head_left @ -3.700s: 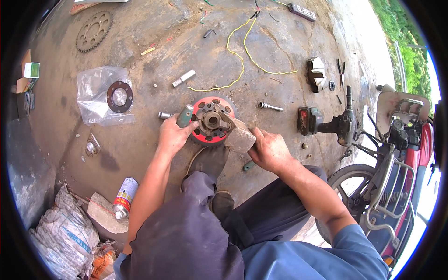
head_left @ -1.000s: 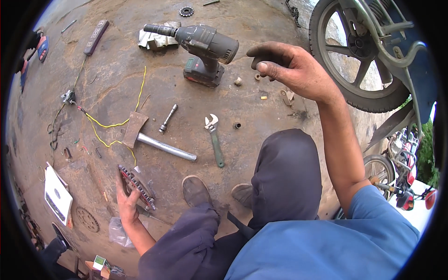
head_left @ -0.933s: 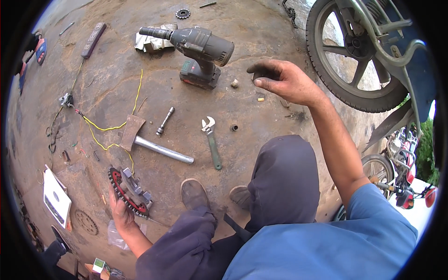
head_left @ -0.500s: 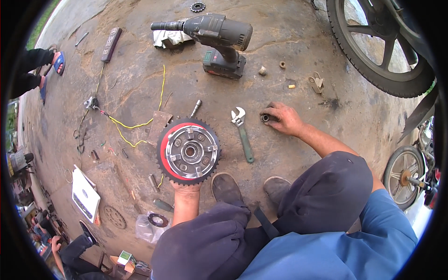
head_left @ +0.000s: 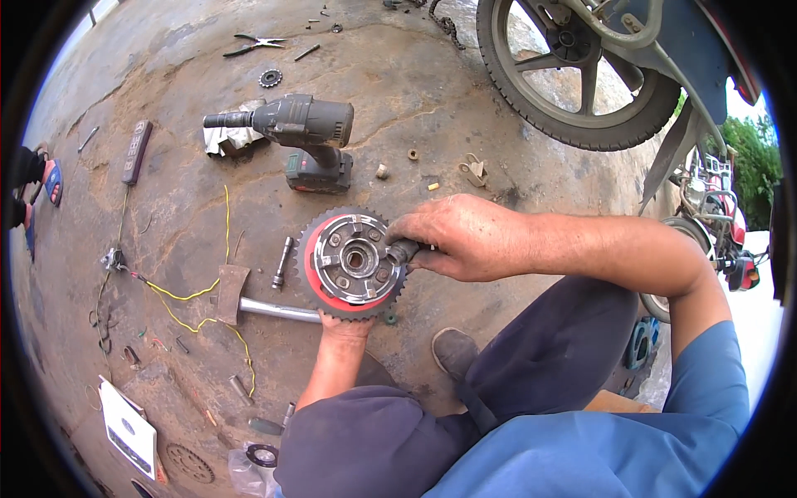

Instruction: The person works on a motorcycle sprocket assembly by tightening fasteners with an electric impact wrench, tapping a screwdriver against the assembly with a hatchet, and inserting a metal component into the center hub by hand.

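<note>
My left hand (head_left: pixel 344 328) grips the lower rim of a toothed rear sprocket (head_left: pixel 307 286) from beneath; its fingers are mostly hidden. A silvery hub (head_left: pixel 355 259) with a bearing hole at its centre and a red ring around it sits on the sprocket. My right hand (head_left: pixel 465 236) is closed around a short dark metal tube (head_left: pixel 402 251), held against the right side of the hub. Just under the sprocket lies a hammer (head_left: pixel 232 295) with a shiny tubular handle. A socket extension bar (head_left: pixel 283 262) rests to its left.
A cordless impact wrench (head_left: pixel 303 133) stands beyond the sprocket. Pliers (head_left: pixel 253 44) and a small sprocket (head_left: pixel 271 78) lie farther off. Yellow wire (head_left: pixel 227 224) runs at left from a power strip (head_left: pixel 137 152). A motorcycle wheel (head_left: pixel 573 75) stands at the far right.
My right hand has come up from the ground on the right and brought the dark tube to the hub. The view has swung right, and my right arm now crosses in front.
</note>
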Action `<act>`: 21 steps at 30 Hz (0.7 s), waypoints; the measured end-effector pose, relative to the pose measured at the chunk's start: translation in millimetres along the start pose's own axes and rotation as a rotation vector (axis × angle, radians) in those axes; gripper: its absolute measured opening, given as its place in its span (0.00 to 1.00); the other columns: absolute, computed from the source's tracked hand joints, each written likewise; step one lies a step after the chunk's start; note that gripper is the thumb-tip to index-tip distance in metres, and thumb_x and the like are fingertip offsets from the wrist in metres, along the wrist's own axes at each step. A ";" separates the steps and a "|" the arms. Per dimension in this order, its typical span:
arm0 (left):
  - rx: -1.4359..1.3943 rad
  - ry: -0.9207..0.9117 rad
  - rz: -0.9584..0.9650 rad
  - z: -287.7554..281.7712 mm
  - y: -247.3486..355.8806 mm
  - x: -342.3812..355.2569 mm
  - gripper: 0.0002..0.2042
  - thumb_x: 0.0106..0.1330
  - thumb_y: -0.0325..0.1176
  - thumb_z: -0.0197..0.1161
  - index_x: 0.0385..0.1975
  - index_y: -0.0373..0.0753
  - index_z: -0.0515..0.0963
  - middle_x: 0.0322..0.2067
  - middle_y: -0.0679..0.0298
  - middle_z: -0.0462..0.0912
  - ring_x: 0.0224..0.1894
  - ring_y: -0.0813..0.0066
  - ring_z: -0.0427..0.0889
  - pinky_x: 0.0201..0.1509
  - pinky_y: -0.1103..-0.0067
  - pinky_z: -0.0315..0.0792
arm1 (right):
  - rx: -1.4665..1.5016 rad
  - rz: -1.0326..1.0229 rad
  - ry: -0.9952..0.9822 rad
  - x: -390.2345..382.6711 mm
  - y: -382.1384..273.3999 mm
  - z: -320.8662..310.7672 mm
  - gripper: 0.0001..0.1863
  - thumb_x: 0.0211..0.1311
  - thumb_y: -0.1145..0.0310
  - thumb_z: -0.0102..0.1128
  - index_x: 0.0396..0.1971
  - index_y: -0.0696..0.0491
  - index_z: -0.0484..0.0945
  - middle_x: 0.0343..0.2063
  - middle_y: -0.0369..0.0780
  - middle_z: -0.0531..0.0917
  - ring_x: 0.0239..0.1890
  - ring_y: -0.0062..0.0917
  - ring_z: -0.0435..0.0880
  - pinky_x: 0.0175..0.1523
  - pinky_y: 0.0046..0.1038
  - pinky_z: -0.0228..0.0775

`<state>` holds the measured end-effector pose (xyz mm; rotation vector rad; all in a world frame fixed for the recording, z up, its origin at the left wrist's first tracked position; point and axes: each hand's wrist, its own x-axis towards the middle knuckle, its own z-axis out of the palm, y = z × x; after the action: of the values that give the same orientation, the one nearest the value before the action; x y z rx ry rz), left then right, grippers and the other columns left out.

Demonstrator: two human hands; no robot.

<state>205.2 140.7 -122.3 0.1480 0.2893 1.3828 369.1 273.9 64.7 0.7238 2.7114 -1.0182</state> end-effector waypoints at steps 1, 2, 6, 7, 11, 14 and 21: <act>0.084 -0.010 0.054 0.2 -1.2 -0.9 0.31 0.79 0.54 0.45 0.75 0.43 0.58 0.72 0.57 0.67 0.73 0.60 0.67 0.79 0.60 0.60 | -0.003 -0.008 0.044 9.4 -8.6 6.8 0.21 0.59 0.69 0.69 0.53 0.58 0.79 0.40 0.47 0.83 0.48 0.46 0.83 0.53 0.44 0.77; -0.001 -0.006 0.067 0.4 -1.9 -2.4 0.30 0.80 0.53 0.45 0.75 0.43 0.58 0.72 0.57 0.68 0.73 0.62 0.68 0.79 0.63 0.61 | -0.030 0.025 0.042 17.7 -13.9 13.3 0.22 0.59 0.68 0.69 0.53 0.58 0.79 0.40 0.47 0.83 0.47 0.45 0.84 0.52 0.44 0.77; -0.113 -0.008 0.187 0.9 0.3 -14.6 0.30 0.81 0.51 0.43 0.75 0.42 0.58 0.72 0.55 0.66 0.73 0.58 0.67 0.79 0.62 0.60 | -0.042 0.000 0.127 40.3 -22.0 40.6 0.23 0.60 0.68 0.68 0.55 0.59 0.80 0.40 0.48 0.82 0.46 0.45 0.83 0.51 0.44 0.77; -0.226 -0.079 0.213 0.6 1.1 -16.6 0.30 0.81 0.52 0.43 0.76 0.42 0.58 0.72 0.55 0.66 0.74 0.58 0.66 0.79 0.62 0.60 | -0.086 0.006 0.148 42.5 -21.8 45.0 0.23 0.59 0.69 0.68 0.55 0.59 0.80 0.40 0.48 0.81 0.46 0.46 0.82 0.51 0.43 0.78; -0.099 0.017 0.241 -3.1 1.1 -18.0 0.30 0.80 0.52 0.42 0.76 0.42 0.58 0.73 0.56 0.64 0.74 0.59 0.65 0.79 0.62 0.59 | -0.108 -0.042 0.229 46.0 -19.1 55.3 0.21 0.56 0.72 0.65 0.51 0.61 0.81 0.40 0.49 0.82 0.47 0.46 0.81 0.53 0.43 0.77; -0.103 -0.043 0.280 -7.1 -3.8 -15.5 0.30 0.80 0.53 0.42 0.76 0.42 0.58 0.74 0.56 0.63 0.75 0.59 0.64 0.79 0.61 0.59 | -0.113 -0.079 0.264 47.1 -12.7 56.0 0.22 0.54 0.71 0.68 0.50 0.58 0.80 0.40 0.47 0.82 0.46 0.45 0.82 0.52 0.42 0.78; -0.085 0.022 0.206 -13.9 -10.2 -12.0 0.31 0.80 0.55 0.40 0.77 0.44 0.56 0.75 0.57 0.61 0.76 0.58 0.61 0.81 0.60 0.55 | -0.197 -0.136 0.208 45.3 -2.5 59.5 0.22 0.51 0.70 0.72 0.48 0.54 0.79 0.39 0.43 0.82 0.42 0.41 0.81 0.48 0.40 0.78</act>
<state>209.0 126.1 -136.9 0.0942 0.2385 1.5991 327.0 250.8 7.3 0.6500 3.0210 -0.7206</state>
